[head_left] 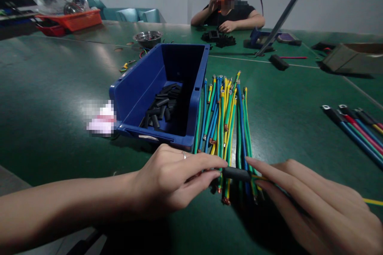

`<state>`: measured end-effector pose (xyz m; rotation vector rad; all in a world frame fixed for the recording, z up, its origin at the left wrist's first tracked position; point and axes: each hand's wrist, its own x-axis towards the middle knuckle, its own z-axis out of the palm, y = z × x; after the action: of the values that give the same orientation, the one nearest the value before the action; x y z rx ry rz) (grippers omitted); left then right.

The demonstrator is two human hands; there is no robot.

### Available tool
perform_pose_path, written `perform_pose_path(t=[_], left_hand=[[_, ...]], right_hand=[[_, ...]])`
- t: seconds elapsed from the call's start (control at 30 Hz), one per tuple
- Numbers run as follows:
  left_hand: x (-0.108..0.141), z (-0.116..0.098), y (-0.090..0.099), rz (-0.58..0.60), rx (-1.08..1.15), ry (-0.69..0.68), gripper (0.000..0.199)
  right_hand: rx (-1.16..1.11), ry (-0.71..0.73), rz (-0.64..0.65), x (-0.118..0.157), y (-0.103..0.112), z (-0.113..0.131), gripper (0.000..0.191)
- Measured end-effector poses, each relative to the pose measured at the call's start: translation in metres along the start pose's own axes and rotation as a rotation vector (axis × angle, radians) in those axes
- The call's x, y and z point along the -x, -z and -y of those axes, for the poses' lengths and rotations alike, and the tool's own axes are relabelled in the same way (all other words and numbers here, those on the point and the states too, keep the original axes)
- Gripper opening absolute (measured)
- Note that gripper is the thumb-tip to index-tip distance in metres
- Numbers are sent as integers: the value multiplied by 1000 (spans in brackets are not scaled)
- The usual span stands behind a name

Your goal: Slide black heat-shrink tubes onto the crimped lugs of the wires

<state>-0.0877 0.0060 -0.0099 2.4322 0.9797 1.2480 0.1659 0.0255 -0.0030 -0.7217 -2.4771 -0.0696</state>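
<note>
My left hand (179, 177) pinches the left end of a short black sleeve (237, 173), apparently heat-shrink tubing. From the sleeve's right end a yellow-green wire (372, 201) runs between the fingers of my right hand (317, 199), which is closed on it. Both hands hover over a bundle of cut cables (221, 115), green-yellow and blue, with metal lugs at the far ends and bare copper at some near ends. Just beyond my left hand stands a blue bin (155, 67) with many loose black sleeves (161, 107) in it.
More lugged cables (356, 127) lie at the right on the green table (54, 87). A metal bowl (148, 39), an orange basket (77, 20) and a cardboard box (353, 57) stand farther off. A slanted metal bar (289, 10) rises from the table. Another person (230, 16) sits across.
</note>
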Motion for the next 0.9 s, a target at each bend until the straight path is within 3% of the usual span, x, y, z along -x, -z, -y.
perform_pose_path(t=[0.2, 0.9], left_hand=[[0, -2, 1, 62, -9, 68, 22], [1, -2, 1, 68, 23, 94, 25]], right_hand=[[25, 10, 42, 1, -1, -2, 29], [56, 10, 109, 8, -4, -4, 33]])
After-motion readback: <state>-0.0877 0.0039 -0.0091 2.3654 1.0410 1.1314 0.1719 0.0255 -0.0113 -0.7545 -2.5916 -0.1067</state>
